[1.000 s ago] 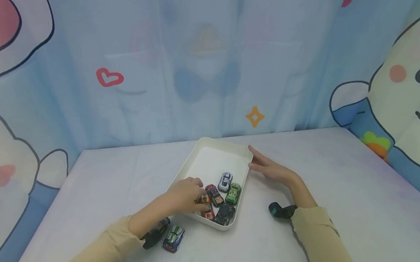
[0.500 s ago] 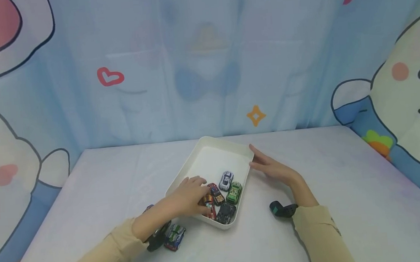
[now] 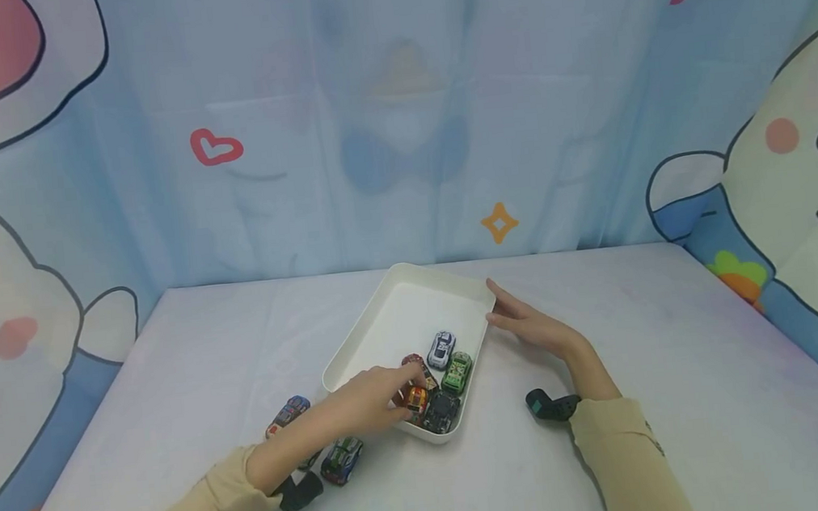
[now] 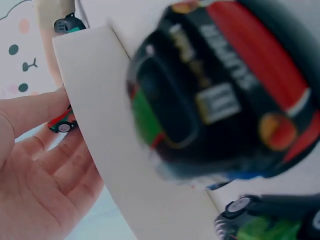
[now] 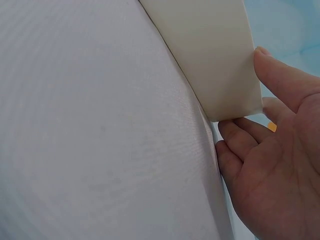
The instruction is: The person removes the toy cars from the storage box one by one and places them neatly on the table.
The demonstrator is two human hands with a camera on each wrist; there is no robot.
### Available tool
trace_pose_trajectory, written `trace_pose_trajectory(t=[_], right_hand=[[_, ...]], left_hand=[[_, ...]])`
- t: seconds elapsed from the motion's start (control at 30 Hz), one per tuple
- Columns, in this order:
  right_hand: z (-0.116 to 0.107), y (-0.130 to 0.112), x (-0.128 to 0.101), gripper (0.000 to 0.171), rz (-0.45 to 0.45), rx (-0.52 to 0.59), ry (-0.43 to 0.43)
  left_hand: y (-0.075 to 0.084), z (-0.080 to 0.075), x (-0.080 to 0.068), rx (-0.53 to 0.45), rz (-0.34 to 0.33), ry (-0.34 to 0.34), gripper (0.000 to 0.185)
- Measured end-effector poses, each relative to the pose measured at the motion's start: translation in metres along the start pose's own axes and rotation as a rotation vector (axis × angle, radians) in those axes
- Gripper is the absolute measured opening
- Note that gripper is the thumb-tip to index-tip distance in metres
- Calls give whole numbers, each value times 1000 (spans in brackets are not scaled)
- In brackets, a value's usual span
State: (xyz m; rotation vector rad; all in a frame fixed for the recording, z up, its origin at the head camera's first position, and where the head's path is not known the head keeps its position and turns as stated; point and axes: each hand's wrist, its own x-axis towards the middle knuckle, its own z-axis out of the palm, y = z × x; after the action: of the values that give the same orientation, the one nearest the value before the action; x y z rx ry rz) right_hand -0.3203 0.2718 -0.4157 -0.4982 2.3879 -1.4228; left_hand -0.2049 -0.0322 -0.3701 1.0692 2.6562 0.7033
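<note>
Red toy car (image 3: 416, 398) is pinched by the left hand (image 3: 365, 400) at the near end of the white tray (image 3: 386, 322); the tray's corner is touched by the relaxed right hand (image 3: 532, 328).

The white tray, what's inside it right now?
The white tray holds toy cars bunched at its near end: a silver one, a green one, a dark one. The left hand covers part of the cluster.

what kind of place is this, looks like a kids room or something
Likely a staged play or recording corner rather than a real room: a cartoon-print curtain hangs as backdrop behind a cloth-covered table, where a white tray holds toy cars.
</note>
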Motion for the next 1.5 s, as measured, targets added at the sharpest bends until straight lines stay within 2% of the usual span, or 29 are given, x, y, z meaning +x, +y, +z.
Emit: trace_pose_trajectory(t=[0.2, 0.4, 0.6, 0.67, 0.77, 0.93, 1.03, 1.1, 1.17, 1.27, 1.5], right_hand=[[1, 1, 0, 70, 9, 2, 7], [1, 0, 1, 70, 8, 6, 2], [0, 2, 2, 68, -2, 7, 0], [0, 2, 3, 68, -7, 5, -2], [-1, 2, 2, 67, -10, 2, 0], [-1, 1, 2, 68, -7, -2, 4], [-1, 1, 1, 68, 0, -6, 7], [0, 1, 1, 69, 5, -8, 8], [0, 1, 1, 69, 8, -6, 11], [0, 2, 1, 70, 9, 0, 12], [1, 2, 1, 70, 11, 3, 13]], left_hand=[[-4, -2, -3, -104, -2, 53, 30], [-15, -26, -15, -298, 45, 171, 30], [-39, -52, -43, -426, 26, 288, 31], [-50, -59, -55, -437, -5, 316, 34], [-67, -67, -76, -429, -94, 344, 39], [-96, -68, -106, -413, -265, 339, 38], [-112, -62, -115, -421, -375, 295, 36], [-121, -56, -118, -433, -424, 262, 35], [-128, -50, -120, -451, -443, 232, 35], [-132, -44, -120, -471, -424, 207, 35], [-133, -37, -117, -454, -410, 205, 32]])
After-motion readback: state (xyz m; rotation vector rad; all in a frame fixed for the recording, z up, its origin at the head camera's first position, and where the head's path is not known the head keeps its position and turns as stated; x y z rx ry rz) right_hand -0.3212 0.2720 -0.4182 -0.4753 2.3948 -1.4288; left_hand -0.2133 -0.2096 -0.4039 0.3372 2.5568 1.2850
